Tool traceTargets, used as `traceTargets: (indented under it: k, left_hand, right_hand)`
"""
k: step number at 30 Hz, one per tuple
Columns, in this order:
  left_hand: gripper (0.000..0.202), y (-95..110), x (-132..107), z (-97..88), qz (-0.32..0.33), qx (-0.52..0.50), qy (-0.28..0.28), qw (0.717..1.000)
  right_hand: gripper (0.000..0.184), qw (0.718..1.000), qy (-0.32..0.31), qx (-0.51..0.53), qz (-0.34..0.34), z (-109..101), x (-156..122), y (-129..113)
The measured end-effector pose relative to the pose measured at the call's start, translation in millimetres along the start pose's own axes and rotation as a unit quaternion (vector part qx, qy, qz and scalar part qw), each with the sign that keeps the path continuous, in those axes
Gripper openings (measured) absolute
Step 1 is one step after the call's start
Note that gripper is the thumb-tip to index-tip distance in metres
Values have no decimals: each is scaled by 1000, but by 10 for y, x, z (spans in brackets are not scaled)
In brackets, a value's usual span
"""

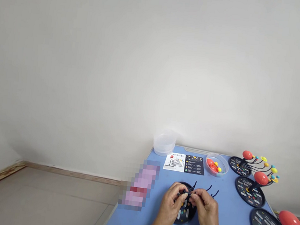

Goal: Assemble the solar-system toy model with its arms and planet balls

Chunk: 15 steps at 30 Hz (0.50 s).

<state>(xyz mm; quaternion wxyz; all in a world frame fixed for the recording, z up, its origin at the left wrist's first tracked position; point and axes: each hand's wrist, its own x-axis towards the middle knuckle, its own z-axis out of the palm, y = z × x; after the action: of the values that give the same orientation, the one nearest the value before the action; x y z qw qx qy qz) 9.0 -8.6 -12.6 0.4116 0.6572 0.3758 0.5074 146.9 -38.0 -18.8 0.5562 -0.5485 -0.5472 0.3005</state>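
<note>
Both my left hand [169, 209] and my right hand [205, 210] pinch a small dark part at the centre of a round black disc base [186, 215], printed with coloured marks. The part looks like the hub of thin black wire arms [209, 188], which curve up beyond my fingers. My fingers hide the exact join. The disc lies on a blue table [137, 216], close to its near edge. A clear bowl [216, 164] holding a red sphere and small yellow pieces stands beyond my hands.
On the right stand several assembled planet models on black discs, such as one [255, 187] with a red sphere. An instruction sheet [184, 163] lies at the back. Nearby are a clear plastic tub [164, 142] and a pixelated pink object [139, 186]. The table's left edge drops to a tiled floor.
</note>
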Motion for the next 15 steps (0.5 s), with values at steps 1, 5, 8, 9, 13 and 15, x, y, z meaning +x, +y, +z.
traceTargets:
  k: [1,5,8,9,13,15]
  left_hand:
    - [12,-7,0,2,2,3,3,1000]
    - [13,-11,-3,-1,17,12,13,1000]
    - [12,-5,-3,-4,24,17,20,999]
    - [12,-4,-2,-3,24,17,20,999]
    - [13,-15,-3,11,28,22,23,999]
    - [13,-31,-14,20,22,24,34,999]
  right_hand:
    - [22,1000,0,1,3,7,-2,2]
    - [23,1000,5,15,11,41,-17,11]
    - [24,999,8,29,15,58,-18,19]
    - [24,999,7,33,17,61,-13,20]
    - [25,999,7,39,18,78,20,11]
    - [26,999,6,41,13,85,12,-5]
